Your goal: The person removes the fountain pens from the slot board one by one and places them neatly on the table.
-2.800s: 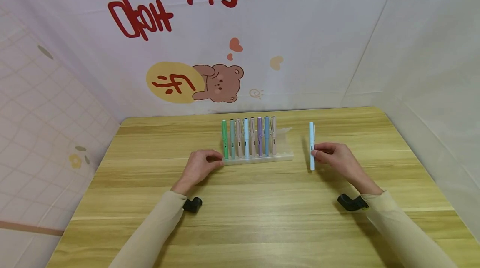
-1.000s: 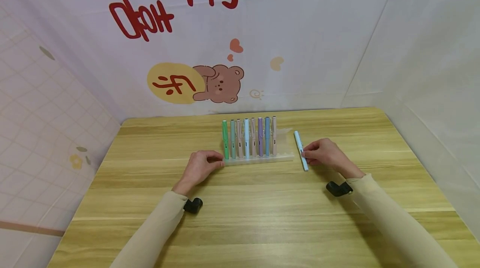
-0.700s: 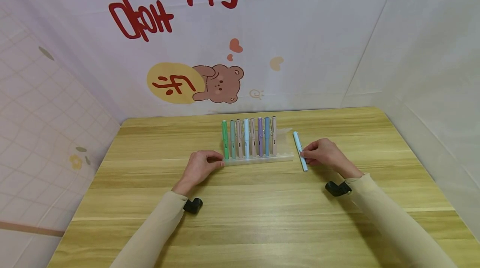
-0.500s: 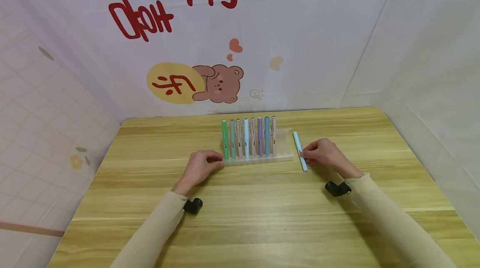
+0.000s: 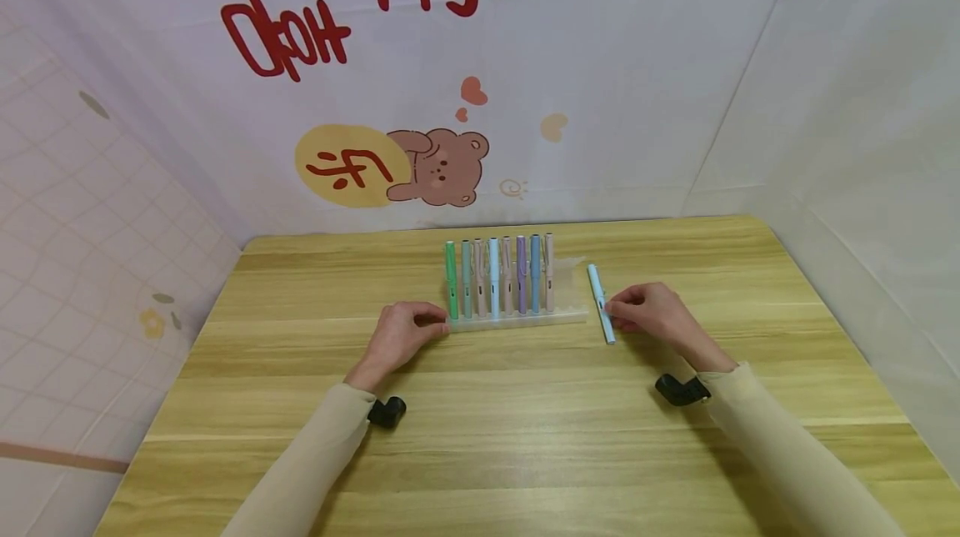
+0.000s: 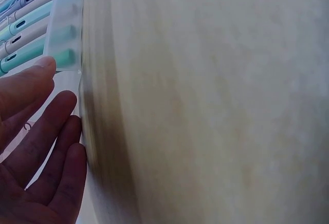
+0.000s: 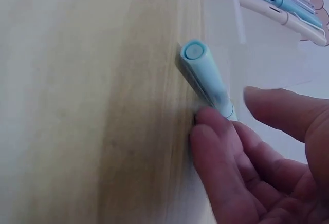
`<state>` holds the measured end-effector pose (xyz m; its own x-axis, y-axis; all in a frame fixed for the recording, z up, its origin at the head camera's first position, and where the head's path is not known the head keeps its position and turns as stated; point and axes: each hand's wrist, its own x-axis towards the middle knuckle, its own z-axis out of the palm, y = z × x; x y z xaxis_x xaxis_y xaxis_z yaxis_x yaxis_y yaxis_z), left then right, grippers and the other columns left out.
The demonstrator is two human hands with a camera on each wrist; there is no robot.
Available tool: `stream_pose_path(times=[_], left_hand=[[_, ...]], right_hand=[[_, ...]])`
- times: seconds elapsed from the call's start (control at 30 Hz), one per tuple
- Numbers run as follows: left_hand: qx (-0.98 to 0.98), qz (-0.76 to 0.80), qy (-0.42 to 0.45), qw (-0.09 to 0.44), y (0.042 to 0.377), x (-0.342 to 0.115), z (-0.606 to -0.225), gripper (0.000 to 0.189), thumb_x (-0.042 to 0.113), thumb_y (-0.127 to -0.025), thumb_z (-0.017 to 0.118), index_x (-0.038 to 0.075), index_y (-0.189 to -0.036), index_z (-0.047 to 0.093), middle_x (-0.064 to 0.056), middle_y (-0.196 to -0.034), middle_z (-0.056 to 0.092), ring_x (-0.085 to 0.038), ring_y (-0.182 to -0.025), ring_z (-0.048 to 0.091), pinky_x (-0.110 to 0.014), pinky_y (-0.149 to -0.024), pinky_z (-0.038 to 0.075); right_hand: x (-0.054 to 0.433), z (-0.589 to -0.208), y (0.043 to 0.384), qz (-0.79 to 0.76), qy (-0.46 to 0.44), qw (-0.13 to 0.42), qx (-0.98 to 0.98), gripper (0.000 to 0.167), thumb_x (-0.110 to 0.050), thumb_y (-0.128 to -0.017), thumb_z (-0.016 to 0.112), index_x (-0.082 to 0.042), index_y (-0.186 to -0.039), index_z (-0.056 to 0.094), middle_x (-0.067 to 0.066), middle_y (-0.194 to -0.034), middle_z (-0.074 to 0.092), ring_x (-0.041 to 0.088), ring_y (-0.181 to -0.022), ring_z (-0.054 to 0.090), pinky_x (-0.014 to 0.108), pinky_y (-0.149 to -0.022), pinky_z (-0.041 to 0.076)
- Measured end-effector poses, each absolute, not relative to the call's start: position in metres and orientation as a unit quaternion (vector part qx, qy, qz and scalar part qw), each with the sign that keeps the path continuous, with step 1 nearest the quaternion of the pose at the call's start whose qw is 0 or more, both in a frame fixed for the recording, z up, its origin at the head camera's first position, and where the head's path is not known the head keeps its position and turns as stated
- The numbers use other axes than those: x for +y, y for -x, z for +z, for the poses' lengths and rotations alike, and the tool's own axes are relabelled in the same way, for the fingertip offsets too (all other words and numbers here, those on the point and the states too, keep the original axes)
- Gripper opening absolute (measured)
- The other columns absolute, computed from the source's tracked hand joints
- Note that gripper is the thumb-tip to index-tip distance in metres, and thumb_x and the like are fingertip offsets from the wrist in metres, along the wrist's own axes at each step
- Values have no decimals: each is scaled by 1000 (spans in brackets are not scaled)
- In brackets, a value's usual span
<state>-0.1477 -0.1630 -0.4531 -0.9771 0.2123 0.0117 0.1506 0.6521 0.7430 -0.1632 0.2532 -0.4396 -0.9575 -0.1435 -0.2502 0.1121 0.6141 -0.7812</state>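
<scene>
A light blue fountain pen (image 5: 601, 303) lies slanted on the table, right of a clear pen rack (image 5: 517, 320). My right hand (image 5: 654, 313) is beside its middle; in the right wrist view, the thumb (image 7: 280, 106) stands apart from the pen and the fingers lie loosely at its far side. My left hand (image 5: 401, 337) pinches the rack's left end between thumb and forefinger, the other fingers spread loosely below. Several capped pens stand in a row in the rack, from a green pen (image 5: 452, 283) at the left to a beige pen (image 5: 550, 274) at the right.
The rack's right end holds no pen. Around everything spreads the wood-grain table (image 5: 480, 437), and behind it hangs a white printed cloth (image 5: 637, 62). Dark wrist cameras sit under both cuffs.
The light blue pen, held upright in my right hand at first, was brought left and laid down on the table. Just now my right fingers have let go of it. My left hand has stayed put.
</scene>
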Motion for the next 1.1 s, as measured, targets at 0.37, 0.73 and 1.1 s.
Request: stream_pose_path(times=[0.37, 0.73, 1.1], left_hand=[[909, 402, -106, 35, 149, -164, -453, 16, 18, -91, 82, 11, -105, 82, -1, -104, 78, -21, -99, 71, -45, -91, 56], [908, 405, -99, 41, 148, -163, -452, 18, 18, -92, 81, 10, -108, 81, -2, -106, 78, -22, -102, 71, -45, -92, 55], [903, 417, -88, 47, 147, -162, -451, 20, 18, -92, 81, 9, -110, 80, -2, -106, 78, -21, -100, 71, -43, -91, 56]], right_hand=[[251, -439, 148, -429, 43, -12, 902, 39, -32, -105, 63, -1, -128, 68, 16, -118, 72, 34, -107, 70, 17, -79, 51], [226, -438, 145, -499, 65, -51, 863, 32, -29, -104, 67, -5, -123, 72, 13, -116, 75, 7, -98, 69, 11, -82, 50], [205, -441, 149, -533, 82, -13, 842, 36, -30, -103, 67, -3, -127, 70, 14, -124, 72, 20, -110, 69, 14, -86, 52]])
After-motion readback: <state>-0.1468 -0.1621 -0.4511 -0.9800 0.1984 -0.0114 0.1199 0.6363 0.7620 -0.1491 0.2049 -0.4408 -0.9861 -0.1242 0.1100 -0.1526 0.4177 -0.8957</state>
